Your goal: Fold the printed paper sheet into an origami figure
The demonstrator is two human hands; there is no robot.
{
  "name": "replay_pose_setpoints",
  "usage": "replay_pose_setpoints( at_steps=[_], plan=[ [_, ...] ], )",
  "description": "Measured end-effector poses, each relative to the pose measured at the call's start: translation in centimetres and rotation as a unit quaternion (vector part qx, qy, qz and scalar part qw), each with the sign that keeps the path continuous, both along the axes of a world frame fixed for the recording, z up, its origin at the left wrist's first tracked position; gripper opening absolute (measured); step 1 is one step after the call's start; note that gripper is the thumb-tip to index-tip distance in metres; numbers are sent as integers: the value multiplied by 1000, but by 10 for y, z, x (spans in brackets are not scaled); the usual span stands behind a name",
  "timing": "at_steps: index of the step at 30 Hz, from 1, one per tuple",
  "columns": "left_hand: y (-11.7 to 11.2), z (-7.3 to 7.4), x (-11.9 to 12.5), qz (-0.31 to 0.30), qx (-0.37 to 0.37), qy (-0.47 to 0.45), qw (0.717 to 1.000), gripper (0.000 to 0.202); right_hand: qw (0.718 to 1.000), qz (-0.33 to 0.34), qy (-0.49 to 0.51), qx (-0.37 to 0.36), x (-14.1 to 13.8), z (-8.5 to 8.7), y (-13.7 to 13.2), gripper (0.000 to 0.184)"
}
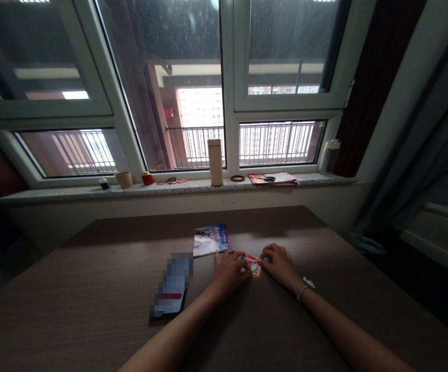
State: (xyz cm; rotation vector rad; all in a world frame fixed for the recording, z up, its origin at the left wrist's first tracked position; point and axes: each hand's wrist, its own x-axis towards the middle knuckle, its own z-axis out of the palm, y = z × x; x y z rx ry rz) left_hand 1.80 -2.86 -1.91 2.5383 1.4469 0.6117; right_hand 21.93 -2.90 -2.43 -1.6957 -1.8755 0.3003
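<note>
A small red-and-white printed piece (255,267), like a card or packet with a yellowish lower edge, is low over the table between my two hands. My left hand (231,271) has its fingers closed on the piece's left side and covers part of it. On the opposite side my right hand (280,263) pinches the upper right edge, thumb and forefinger together. A bracelet (302,290) with a white charm circles my right wrist. Just beyond my left hand lies a blue-and-white booklet (211,240). A dark-edged, pixelated flat object (175,284), perhaps a phone, rests left of my left forearm.
The brown table (92,279) reaches toward a window sill (192,187). On that sill stand a tall cream flask (215,163), a paper cup (123,179), a red spool (147,179) and a clear bottle (329,156). Scissors (269,179) lie on red papers (286,178) there.
</note>
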Motion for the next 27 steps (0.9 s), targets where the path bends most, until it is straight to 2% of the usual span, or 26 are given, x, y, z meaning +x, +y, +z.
replay_pose_setpoints(
  at_steps=[8,13,21,27],
  plan=[
    [3,2,2,-4,-15,10,1000,11,1000,-3,-5,-6,-2,1,0,18],
    [4,0,1,1,-16,7,1000,24,1000,-4,-5,-5,0,-2,2,18],
    [1,-1,3,-1,7,15,1000,15,1000,-1,-6,7,-1,-3,1,20],
    [-2,-2,3,19,42,11,999,12,996,62,57,40,7,1,-3,23]
  ],
)
